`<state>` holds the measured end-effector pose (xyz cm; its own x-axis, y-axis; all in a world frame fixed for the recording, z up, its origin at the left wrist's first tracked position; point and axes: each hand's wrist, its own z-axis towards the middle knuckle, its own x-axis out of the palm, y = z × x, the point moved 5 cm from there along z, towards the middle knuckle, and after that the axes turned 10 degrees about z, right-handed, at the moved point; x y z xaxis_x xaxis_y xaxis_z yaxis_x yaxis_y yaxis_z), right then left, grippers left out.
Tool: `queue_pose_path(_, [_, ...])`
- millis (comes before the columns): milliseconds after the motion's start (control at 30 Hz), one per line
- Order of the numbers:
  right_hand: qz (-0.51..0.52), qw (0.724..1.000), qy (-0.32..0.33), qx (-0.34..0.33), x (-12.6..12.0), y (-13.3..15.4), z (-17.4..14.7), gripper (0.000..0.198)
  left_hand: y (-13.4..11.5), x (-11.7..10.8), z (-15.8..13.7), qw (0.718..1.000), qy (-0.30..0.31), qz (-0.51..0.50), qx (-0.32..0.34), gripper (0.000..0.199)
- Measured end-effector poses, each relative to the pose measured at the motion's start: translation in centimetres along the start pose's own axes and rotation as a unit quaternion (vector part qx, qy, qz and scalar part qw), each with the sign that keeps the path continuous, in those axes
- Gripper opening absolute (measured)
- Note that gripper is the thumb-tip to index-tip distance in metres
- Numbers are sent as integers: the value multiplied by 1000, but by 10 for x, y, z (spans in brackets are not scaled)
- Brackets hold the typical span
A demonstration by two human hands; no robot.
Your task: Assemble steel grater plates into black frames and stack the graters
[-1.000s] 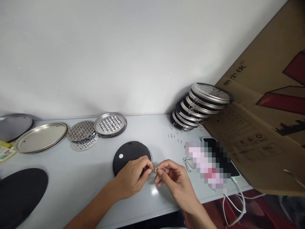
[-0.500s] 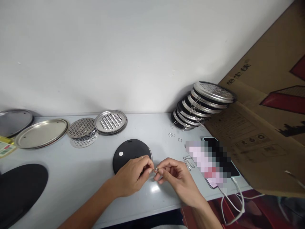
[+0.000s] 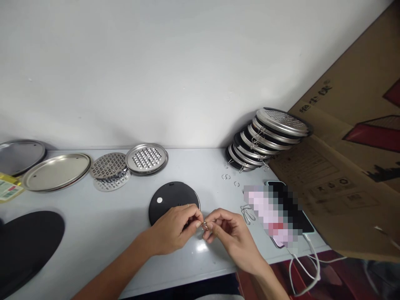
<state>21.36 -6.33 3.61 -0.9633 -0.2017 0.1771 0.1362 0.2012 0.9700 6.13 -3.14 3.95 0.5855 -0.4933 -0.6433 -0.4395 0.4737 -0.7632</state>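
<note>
As the two hands meet just below the centre of the frame, a small metal piece (image 3: 204,226) sits between their fingertips, its shape mostly covered. The left hand (image 3: 178,229) pinches it from the left with thumb and forefinger, and the right hand (image 3: 229,233) grips it from the right in the same way, its other fingers curled under.

Behind the left hand, near the centre, lies a round black disc (image 3: 173,195) with a white dot (image 3: 159,200) on it; the hand covers its lower edge, and I cannot tell whether they touch. Right of centre, loose rings (image 3: 236,184) lie on the table (image 3: 200,166), and bent wire hooks (image 3: 244,214) lie just beside a blurred phone (image 3: 309,225) with a white cable (image 3: 318,266).

Farther out, a leaning stack of round graters (image 3: 275,143) stands at the right, near a cardboard box (image 3: 328,166). At the left are a silver grater (image 3: 146,159), perforated discs (image 3: 109,164) partly overlapping, and a shallow metal tray (image 3: 58,171). A yellow packet (image 3: 10,188) shows at the left edge, above a larger black plate (image 3: 31,250) in the lower left.
</note>
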Motion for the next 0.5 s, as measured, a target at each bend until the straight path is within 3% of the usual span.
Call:
queue_pose_path(200, [24,999,-42,-12,3,-6,1,20,4,-2,2,999,-41,-16,-8,19])
queue_pose_path(500, [-19,977,-157,-141,3,-8,-2,9,4,2,-2,990,-132,-42,-26,10])
